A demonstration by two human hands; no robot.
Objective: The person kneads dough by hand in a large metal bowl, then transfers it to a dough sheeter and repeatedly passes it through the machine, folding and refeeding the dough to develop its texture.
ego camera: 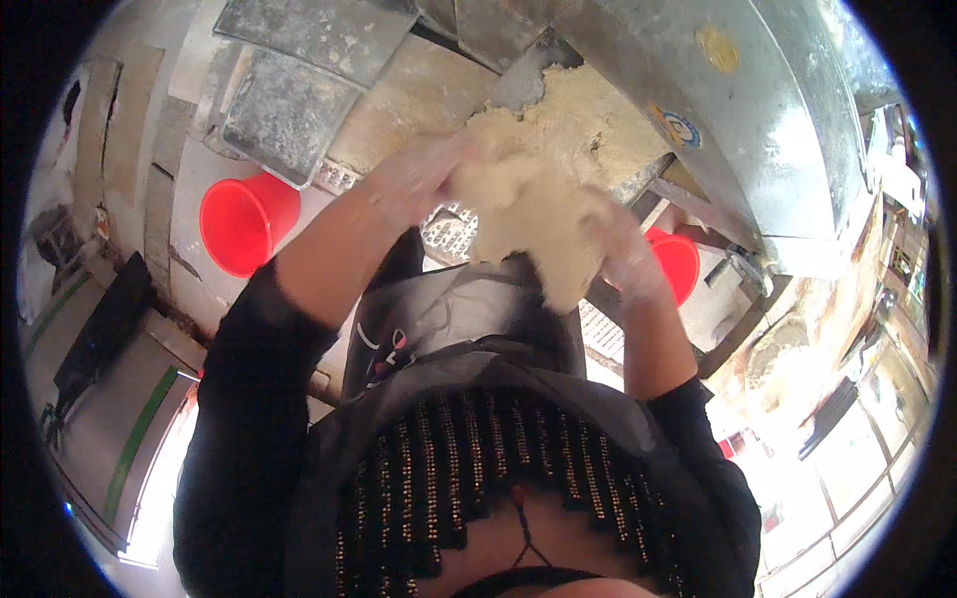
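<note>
A large, tan, dough-like mass (538,194) with ragged edges stretches between my hands, part of it hanging over the near edge of the work surface. My left hand (437,168), dusted with pale flour and blurred, grips the mass at its left side. On the right, my right hand (628,247) holds the other side; its fingers are partly hidden by the mass. The far part of the dough (598,119) lies spread on the surface, with a cracked, uneven edge. A grey patch of bare metal (523,86) shows beside it.
Floury metal trays (288,105) lie at the upper left. A red bucket (243,224) stands below them, and another red bucket (677,261) is beyond my right hand. A large metal machine housing (748,112) borders the upper right. My apron (463,314) is close under the dough.
</note>
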